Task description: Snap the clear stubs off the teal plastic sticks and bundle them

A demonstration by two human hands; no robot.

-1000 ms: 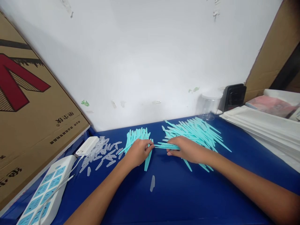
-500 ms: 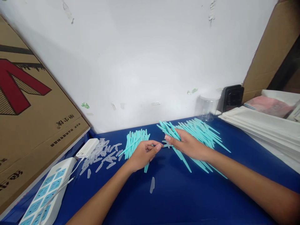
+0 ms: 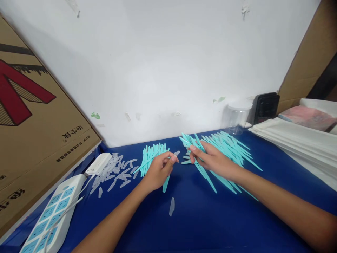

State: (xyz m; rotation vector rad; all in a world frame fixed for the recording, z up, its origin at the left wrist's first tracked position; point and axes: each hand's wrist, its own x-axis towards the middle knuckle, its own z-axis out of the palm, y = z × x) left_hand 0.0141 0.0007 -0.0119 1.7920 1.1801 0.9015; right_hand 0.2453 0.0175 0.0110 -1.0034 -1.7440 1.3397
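My left hand [image 3: 159, 171] is closed in a pinch, and a small translucent blade cover [image 3: 177, 153] sticks out at its fingertips. Across a short gap, my right hand [image 3: 214, 161] grips several slim teal sticks shaped like eyebrow razors [image 3: 187, 140]. Some of them point up past the thumb, and its palm side is partly hidden. Behind that hand spreads a large pile of teal razors [image 3: 231, 149]. A smaller teal pile [image 3: 151, 154] lies just beyond my left hand. One loose translucent cover [image 3: 172, 206] rests on the blue table surface [image 3: 210, 225] nearer to me.
Many translucent covers [image 3: 113, 170] are scattered at left, beside a white adapter [image 3: 98, 163] and a power strip [image 3: 54, 214] with cables. A printed carton [image 3: 47, 119] leans at far left. At right are a clear jar [image 3: 237, 119], a black container [image 3: 266, 107] and stacked white sheets [image 3: 295, 140].
My left hand has drawn slightly back and up from the right hand's sticks, with a translucent cover now showing at its fingertips. The right hand's fingers have shifted around the bundle.
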